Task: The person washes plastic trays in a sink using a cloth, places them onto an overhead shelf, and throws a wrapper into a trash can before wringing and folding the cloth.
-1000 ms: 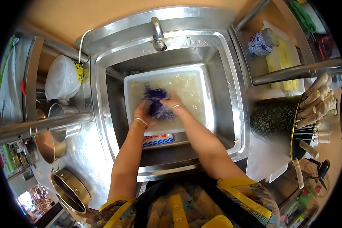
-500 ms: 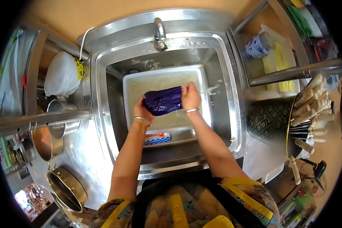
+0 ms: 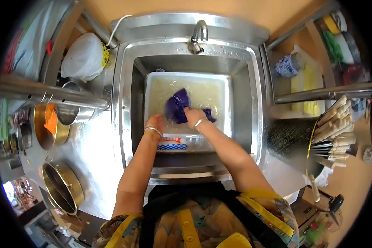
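My right hand (image 3: 194, 117) is closed on a wet purple cloth (image 3: 178, 105), which hangs partly in cloudy water and shows on both sides of the hand. The water fills a white plastic tub (image 3: 230, 97) standing in the steel sink (image 3: 244, 120). By the tub's front left corner is my left hand (image 3: 154, 122), apart from the cloth. Its fingers look loosely parted and slightly blurred, with nothing visible in them. A blue, white and red packet (image 3: 172, 143) lies in front of the tub, close to my left hand.
A curved faucet (image 3: 199, 35) rises behind the sink. Steel bars (image 3: 70, 97) cross above the counters on both sides. Metal pots (image 3: 64, 188) stand at left. At right, many wooden-handled utensils (image 3: 335, 136) stick out of a dark patterned container (image 3: 289, 136).
The purple cloth, stretched between both hands before, is now lower and crumpled in my right hand alone. My left hand has let go of it. The view has shifted slightly.
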A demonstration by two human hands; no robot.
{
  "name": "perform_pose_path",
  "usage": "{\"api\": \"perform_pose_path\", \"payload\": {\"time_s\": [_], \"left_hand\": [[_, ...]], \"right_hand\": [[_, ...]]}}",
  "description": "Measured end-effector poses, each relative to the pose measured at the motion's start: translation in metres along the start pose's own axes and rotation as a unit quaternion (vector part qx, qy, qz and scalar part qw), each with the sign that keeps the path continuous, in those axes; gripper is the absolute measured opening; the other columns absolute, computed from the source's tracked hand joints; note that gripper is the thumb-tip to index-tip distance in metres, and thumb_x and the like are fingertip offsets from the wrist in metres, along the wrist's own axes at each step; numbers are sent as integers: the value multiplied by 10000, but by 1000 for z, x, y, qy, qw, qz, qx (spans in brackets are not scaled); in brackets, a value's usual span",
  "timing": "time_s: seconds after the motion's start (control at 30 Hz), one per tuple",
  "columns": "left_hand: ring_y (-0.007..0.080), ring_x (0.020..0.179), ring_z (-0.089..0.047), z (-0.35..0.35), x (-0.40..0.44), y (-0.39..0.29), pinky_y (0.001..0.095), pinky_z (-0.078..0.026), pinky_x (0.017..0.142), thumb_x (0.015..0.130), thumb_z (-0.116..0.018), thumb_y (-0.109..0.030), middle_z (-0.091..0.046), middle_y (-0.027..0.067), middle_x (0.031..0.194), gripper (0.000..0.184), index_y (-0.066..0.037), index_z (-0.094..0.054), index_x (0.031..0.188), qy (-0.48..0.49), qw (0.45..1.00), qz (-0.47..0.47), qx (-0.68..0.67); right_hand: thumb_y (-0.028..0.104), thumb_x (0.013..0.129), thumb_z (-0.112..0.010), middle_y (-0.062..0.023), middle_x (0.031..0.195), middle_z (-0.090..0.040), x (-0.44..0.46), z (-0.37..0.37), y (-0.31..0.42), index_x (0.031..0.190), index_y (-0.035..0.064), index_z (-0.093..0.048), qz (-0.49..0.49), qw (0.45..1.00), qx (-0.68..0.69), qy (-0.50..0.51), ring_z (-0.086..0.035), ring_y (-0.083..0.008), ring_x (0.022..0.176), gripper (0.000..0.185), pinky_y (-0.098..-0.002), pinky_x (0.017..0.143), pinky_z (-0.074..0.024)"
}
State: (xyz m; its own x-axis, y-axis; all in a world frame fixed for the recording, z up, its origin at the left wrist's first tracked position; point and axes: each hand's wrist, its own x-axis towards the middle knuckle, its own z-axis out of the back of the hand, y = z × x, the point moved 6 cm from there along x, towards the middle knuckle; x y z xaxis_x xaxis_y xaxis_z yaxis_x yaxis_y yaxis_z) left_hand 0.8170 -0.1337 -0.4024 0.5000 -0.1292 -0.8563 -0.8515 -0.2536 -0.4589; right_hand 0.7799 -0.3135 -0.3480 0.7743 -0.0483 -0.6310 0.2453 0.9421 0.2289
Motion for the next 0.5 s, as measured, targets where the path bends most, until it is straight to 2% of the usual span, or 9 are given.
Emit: {"api": "perform_pose_path", "payload": {"time_s": [0.07,0.13,0.2,0.23,0.3,0.33,0.37,0.47,0.5], "left_hand": [[216,989,-483,-9,6,13,392,-380,832,814,-540,-311,-527,82,1044,384,-114,-490,1139,31,998,48,28],[209,974,-544,-25,4,20,337,-424,831,874,-458,-363,-581,111,1042,384,-110,-504,1160,82,992,85,52],[284,1117,-453,-74,-48,12,454,-343,931,852,-367,-543,-487,140,1223,604,-63,-457,1208,254,946,157,-127],[284,1117,-453,-81,-56,6,454,-343,931,852,-367,-543,-487,140,1223,604,-63,-457,1208,260,945,153,-129],[318,1153,-452,-105,-85,3,441,-333,989,832,-221,-661,-440,171,1279,798,-22,-370,1286,403,881,227,-103],[318,1153,-452,-117,-109,-8,441,-333,989,832,-221,-661,-440,171,1279,798,-22,-370,1286,408,879,225,-99],[319,1145,-463,-133,-146,-29,432,-334,996,812,-211,-692,-433,172,1284,847,-14,-345,1302,477,871,114,-18],[293,1171,-447,-140,-171,-41,422,-349,992,762,-180,-758,-414,165,1301,944,-14,-291,1333,562,826,49,14],[281,1145,-469,-135,-178,-44,408,-365,985,756,-313,-722,-443,153,1272,899,-22,-312,1319,571,817,78,-23]], "right_hand": [[43,661,-622,-147,860,-616,-48,60,20,1003,31,-529,193,958,90,-193,-545,-316,950,355,-366,851,-410],[22,633,-623,-147,898,-581,-83,98,24,983,34,-520,252,938,146,-188,-516,-301,925,365,-345,817,-414],[2,605,-625,-146,935,-546,-121,135,31,962,37,-511,309,911,205,-182,-488,-287,900,377,-325,782,-419],[-7,597,-613,-129,978,-517,-138,149,37,967,35,-505,326,900,257,-134,-485,-268,936,387,-319,813,-408],[-15,590,-602,-113,1021,-488,-161,172,49,971,34,-498,340,885,305,-91,-483,-250,973,398,-314,845,-397],[-20,598,-578,-99,1072,-470,-171,186,54,1003,37,-499,377,866,311,-108,-472,-228,1017,416,-307,881,-380],[-25,606,-555,-85,1124,-452,-179,196,57,1034,40,-500,414,844,317,-124,-460,-206,1061,437,-299,917,-363],[-24,621,-525,-77,1177,-451,-175,205,48,1106,37,-485,371,806,454,-81,-424,-183,1132,490,-299,976,-322],[-11,654,-529,-69,1151,-503,-171,203,44,1111,24,-501,380,805,451,-68,-466,-157,1092,460,-286,960,-348]]}}
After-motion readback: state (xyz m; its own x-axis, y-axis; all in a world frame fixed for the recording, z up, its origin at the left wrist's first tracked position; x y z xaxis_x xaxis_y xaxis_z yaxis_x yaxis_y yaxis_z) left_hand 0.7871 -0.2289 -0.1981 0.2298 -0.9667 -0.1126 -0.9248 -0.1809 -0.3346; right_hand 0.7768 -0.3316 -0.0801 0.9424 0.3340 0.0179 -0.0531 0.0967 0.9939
